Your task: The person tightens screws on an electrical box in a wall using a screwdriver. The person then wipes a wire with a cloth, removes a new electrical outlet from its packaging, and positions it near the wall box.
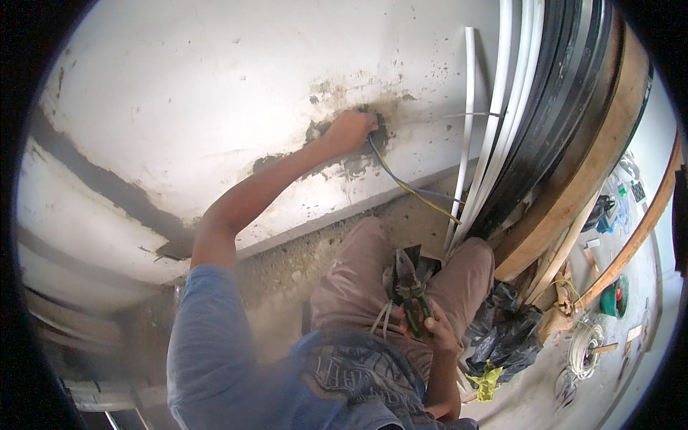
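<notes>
My left hand point(350, 132) is raised to the white wall, its fingers closed at a dark, roughly patched spot. From beneath those fingers run thin blue and yellow electrical wires point(398, 180), which hang down to the right toward the floor. What lies right under the fingertips is hidden. Low between my knees, my right hand point(440, 328) is wrapped around the handles of a pair of pliers point(411, 288). The jaws of the pliers point up toward the wall, away from my body.
White plastic pipes point(494, 118), dark curved strips point(552, 115) and wooden boards point(598, 158) lean at the right. Black plastic bags point(505, 333) lie beside my right knee. Farther right are a coil of white cable point(584, 351) and a green bucket point(613, 297).
</notes>
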{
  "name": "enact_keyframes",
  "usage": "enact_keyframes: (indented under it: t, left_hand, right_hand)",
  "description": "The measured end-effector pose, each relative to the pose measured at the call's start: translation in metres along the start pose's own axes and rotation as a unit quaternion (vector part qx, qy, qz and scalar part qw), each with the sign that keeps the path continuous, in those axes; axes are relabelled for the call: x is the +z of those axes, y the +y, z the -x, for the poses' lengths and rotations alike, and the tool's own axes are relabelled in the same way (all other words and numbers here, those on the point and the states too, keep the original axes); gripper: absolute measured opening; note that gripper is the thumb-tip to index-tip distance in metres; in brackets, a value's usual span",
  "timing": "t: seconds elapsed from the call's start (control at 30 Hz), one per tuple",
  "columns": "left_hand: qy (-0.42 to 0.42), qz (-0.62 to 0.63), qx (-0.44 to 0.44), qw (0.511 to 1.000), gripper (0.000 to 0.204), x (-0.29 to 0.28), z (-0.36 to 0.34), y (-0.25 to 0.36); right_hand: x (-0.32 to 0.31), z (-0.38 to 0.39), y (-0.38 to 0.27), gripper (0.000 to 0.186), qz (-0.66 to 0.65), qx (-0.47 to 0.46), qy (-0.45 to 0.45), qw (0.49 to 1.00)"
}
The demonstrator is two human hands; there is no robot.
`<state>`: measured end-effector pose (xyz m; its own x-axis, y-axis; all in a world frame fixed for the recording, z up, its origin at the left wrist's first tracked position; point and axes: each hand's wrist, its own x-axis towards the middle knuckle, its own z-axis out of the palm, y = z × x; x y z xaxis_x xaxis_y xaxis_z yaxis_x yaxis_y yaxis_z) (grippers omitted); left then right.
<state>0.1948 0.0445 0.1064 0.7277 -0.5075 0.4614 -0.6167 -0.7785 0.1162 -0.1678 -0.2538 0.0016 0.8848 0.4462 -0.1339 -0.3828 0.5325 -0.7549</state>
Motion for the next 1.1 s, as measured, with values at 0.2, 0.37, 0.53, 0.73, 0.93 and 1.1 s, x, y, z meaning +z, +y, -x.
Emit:
enact_keyframes:
  t: [0.2,0.37,0.53,0.73,0.93,1.1]
  left_hand:
    - [-0.051,-0.015,-0.046,0.998,0.020,0.009,-0.007,0.007]
    - [-0.087,-0.128,-0.059,0.986,0.022,0.030,-0.018,0.003]
    - [-0.108,-0.108,-0.049,0.987,0.020,0.021,-0.017,0.019]
    - [-0.087,-0.151,-0.070,0.982,0.022,0.027,-0.015,0.013]
    - [-0.059,-0.108,-0.061,0.991,0.026,0.029,-0.006,0.014]
    - [-0.031,-0.096,-0.040,0.994,0.027,0.025,-0.011,0.025]
  right_hand:
    - [-0.008,-0.011,0.000,0.052,0.014,0.037,-0.045,0.998]
    - [0.004,-0.024,0.011,0.044,-0.027,0.027,0.012,0.999]
    - [-0.001,-0.017,0.015,0.034,0.034,0.048,0.015,0.998]
    - [0.000,-0.013,0.008,0.031,0.103,0.041,0.009,0.994]
    - [-0.078,-0.009,-0.017,0.033,0.352,0.036,0.098,0.930]
    - [-0.091,-0.014,-0.034,0.027,0.349,0.055,0.226,0.908]
